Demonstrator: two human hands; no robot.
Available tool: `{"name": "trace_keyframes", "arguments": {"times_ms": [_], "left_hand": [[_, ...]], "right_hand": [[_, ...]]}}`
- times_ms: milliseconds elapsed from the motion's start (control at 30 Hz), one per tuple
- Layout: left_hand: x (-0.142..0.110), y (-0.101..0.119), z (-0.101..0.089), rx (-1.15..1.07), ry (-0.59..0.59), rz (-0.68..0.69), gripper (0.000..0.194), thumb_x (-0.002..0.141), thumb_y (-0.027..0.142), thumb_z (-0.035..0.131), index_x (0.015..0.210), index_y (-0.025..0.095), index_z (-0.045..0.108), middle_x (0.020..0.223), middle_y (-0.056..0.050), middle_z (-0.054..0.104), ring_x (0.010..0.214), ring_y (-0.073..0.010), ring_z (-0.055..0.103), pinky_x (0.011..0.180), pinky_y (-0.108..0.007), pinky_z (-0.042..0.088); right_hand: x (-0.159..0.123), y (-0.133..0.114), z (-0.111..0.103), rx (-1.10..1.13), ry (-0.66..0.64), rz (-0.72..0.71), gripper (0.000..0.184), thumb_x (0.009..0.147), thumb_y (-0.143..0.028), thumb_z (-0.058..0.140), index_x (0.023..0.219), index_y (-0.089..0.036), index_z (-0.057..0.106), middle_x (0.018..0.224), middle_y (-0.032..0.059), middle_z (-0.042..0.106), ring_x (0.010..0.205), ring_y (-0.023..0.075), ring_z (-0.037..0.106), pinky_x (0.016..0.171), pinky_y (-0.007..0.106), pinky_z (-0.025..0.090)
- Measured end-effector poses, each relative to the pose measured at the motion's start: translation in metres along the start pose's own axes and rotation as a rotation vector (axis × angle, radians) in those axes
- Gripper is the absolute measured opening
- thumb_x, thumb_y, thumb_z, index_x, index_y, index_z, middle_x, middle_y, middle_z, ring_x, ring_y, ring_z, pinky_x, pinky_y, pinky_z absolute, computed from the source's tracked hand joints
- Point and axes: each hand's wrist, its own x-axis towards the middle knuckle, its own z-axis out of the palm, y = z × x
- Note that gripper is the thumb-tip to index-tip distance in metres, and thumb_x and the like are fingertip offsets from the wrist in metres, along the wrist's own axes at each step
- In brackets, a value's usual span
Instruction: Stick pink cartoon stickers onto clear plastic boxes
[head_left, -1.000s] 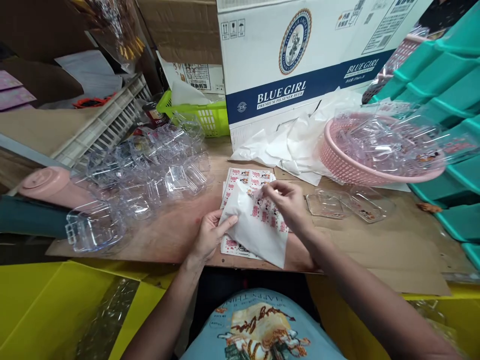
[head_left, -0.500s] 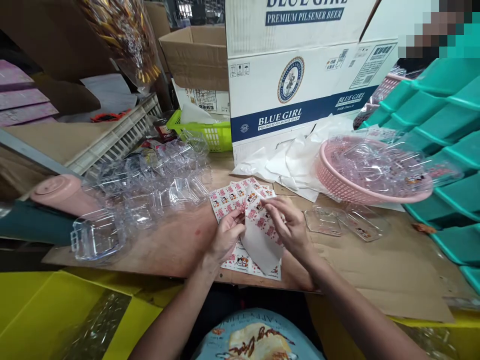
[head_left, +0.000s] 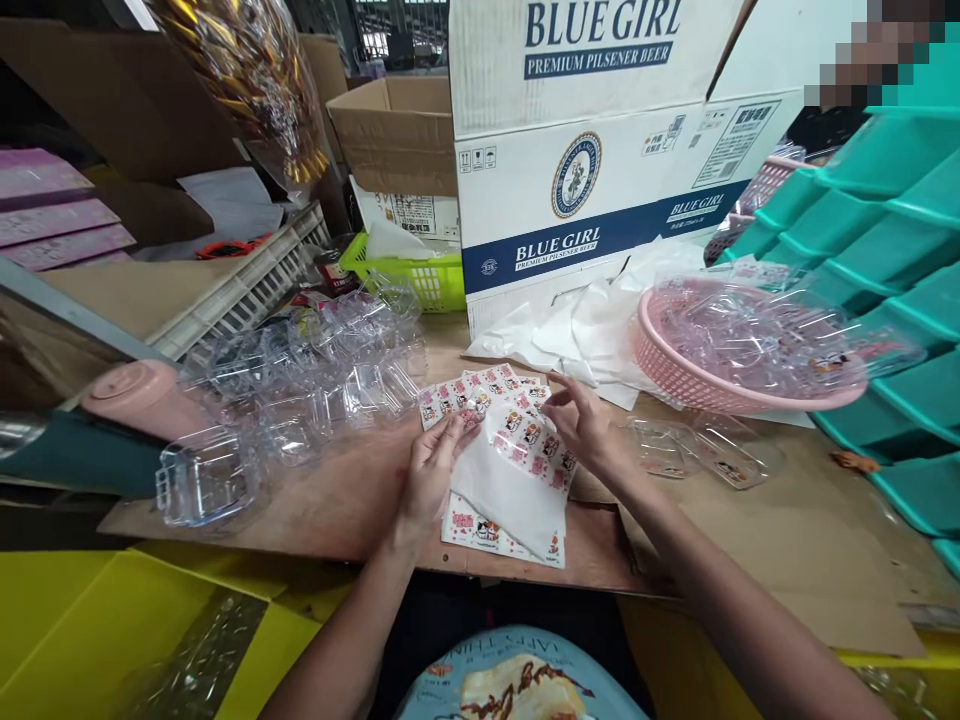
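My left hand (head_left: pixel 431 468) pinches the upper left edge of a partly bare white sticker sheet (head_left: pixel 514 492), with pink print showing at its fingertips. Cartoon animal stickers and pink lettering remain along the sheet's upper right. My right hand (head_left: pixel 589 432) is at that upper right side, thumb and forefinger drawn together; whatever they pinch is too small to make out. Beneath lie more printed sticker sheets (head_left: pixel 476 527), fanned on the wooden table. Just right of my right hand, two clear plastic pieces (head_left: pixel 731 450) lie on cardboard, one bearing a sticker.
Clear plastic cases (head_left: pixel 300 400) crowd the left, near a pink tumbler (head_left: pixel 142 400). A pink basket (head_left: pixel 667 375) of clear plastic pieces stands at right, beside stacked teal bins (head_left: pixel 862 330). Crumpled white paper (head_left: pixel 570 325) lies before a large beer carton (head_left: pixel 540 190).
The sheet came up at an angle, then settled flatter. My left hand shifted from its left side to its upper edge; my right hand drew slightly away to the right. The view tilted upward.
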Motion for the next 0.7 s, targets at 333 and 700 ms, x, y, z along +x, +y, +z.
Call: {"name": "trace_keyframes", "arguments": {"times_ms": [333,700], "left_hand": [[-0.007,0.018,-0.001,0.679,-0.113,0.302,0.047,0.087,0.035,0.068,0.132,0.021,0.063,0.134,-0.013,0.061,0.122,-0.0276,0.060,0.108,-0.042,0.046],[0.028,0.056,-0.048,1.681,-0.061,0.868,0.037,0.094,0.009,0.044,0.130,0.014,0.052,0.123,-0.015,0.061,0.119,-0.0286,0.057,0.104,-0.045,0.050]], "right_hand": [[0.022,-0.047,-0.004,0.456,-0.102,0.030,0.024,0.082,-0.043,0.075,0.076,-0.019,0.076,0.076,0.0033,0.065,0.076,0.0170,0.060,0.072,0.033,0.049],[0.046,-0.071,0.121,0.233,-0.312,-0.308,0.100,0.080,-0.003,0.060,0.160,-0.023,0.005,0.116,0.0131,0.068,0.100,0.0265,0.061,0.096,0.049,0.048]]}}
